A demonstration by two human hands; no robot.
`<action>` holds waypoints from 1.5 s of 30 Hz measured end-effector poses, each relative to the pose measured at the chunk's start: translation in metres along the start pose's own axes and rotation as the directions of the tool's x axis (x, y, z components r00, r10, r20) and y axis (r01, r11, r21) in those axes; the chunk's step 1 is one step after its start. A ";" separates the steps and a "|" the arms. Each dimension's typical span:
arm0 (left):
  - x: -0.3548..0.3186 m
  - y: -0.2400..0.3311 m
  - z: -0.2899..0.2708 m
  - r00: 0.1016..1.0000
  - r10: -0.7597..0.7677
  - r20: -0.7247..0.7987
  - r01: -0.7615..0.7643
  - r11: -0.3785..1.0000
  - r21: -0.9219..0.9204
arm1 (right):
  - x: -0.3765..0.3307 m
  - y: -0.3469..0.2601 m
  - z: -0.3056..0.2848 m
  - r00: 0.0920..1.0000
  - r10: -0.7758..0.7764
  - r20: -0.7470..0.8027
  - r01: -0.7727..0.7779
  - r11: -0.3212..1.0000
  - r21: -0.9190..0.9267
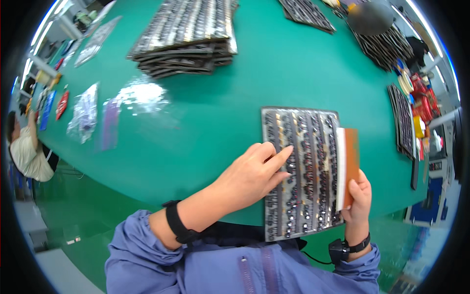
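Over the left half of the component-studded panel [309, 186], the left hand [254, 169] angles in back-up, index finger extended, thumb apart, gripping nothing. At the panel's right edge, the right hand [359, 200] grips a brown-and-white strip [351, 164].

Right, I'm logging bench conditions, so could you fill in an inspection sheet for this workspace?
Surface: glossy green tabletop, with a bright reflection left of centre.
Job's things: grey rectangular tray with rows of small dark parts; flat brown tool with a white edge at its right side, blurred.
Clutter: tall stack of similar grey trays; crumpled clear plastic bag.
Hands: left hand over the tray, thumb and index finger apart, contact unclear; right hand holding the tool.
Cables: thin black cord near the right wrist.
Surroundings: seated person in a pale top, far left.
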State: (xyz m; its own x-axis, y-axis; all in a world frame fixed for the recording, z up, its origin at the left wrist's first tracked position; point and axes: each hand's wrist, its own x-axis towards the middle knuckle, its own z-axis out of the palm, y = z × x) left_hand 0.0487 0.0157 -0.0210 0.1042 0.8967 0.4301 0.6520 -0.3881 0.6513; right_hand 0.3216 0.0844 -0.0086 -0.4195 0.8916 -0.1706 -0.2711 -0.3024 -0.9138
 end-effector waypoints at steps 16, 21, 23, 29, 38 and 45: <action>-0.087 -0.079 -0.159 0.854 -0.491 -0.170 0.466 0.579 0.669 | 0.005 -0.028 0.111 0.956 0.050 0.290 0.040 0.954 -0.297; -0.127 -0.106 -0.233 0.767 -0.588 -0.256 0.616 0.564 0.549 | -0.001 -0.018 0.133 0.925 0.099 0.368 0.040 0.936 -0.351; -0.148 -0.106 -0.243 0.708 -0.637 -0.305 0.668 0.465 0.581 | -0.006 -0.020 0.136 0.941 0.103 0.321 0.026 0.927 -0.374; -0.172 -0.113 -0.242 0.776 -0.548 -0.312 0.619 0.568 0.543 | -0.009 -0.018 0.142 0.950 0.103 0.296 0.027 0.913 -0.406; -0.151 -0.046 -0.153 0.955 -0.092 -0.281 0.177 0.939 0.294 | -0.004 -0.006 0.156 0.961 0.084 0.262 0.033 0.910 -0.413; -0.136 -0.003 -0.096 0.979 -0.178 -0.103 0.205 0.840 0.502 | 0.023 0.048 0.174 0.934 0.044 0.354 0.210 0.735 -0.645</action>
State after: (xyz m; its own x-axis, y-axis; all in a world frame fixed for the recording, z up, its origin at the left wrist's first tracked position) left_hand -0.0396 -0.1256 -0.0221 -0.0913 0.9247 0.3695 0.9460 -0.0353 0.3222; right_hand 0.1479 0.0317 0.0078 -0.7108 0.7000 -0.0689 0.2711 0.1823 -0.9451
